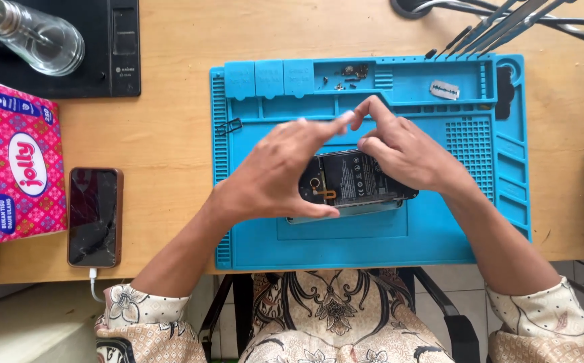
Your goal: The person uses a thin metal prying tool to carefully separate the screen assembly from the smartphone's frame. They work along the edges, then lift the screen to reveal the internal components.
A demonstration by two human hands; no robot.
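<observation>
An opened black phone (352, 178) with its back cover off lies on a blue silicone repair mat (440, 228), its dark insides and battery showing. My left hand (275, 171) grips the phone's near left edge, thumb under it and index finger stretched up. My right hand (399, 148) rests on the phone's upper right part. The two index fingertips meet above the phone's far edge; whether something small is pinched there I cannot tell.
A razor blade (444, 90) and small screws (346, 75) lie in the mat's top trays. Tweezers and tools (493, 27) stand at the mat's far right. A cracked phone on a cable (94, 216), a pink tissue box (11, 161) and a glass bottle (36, 37) sit left.
</observation>
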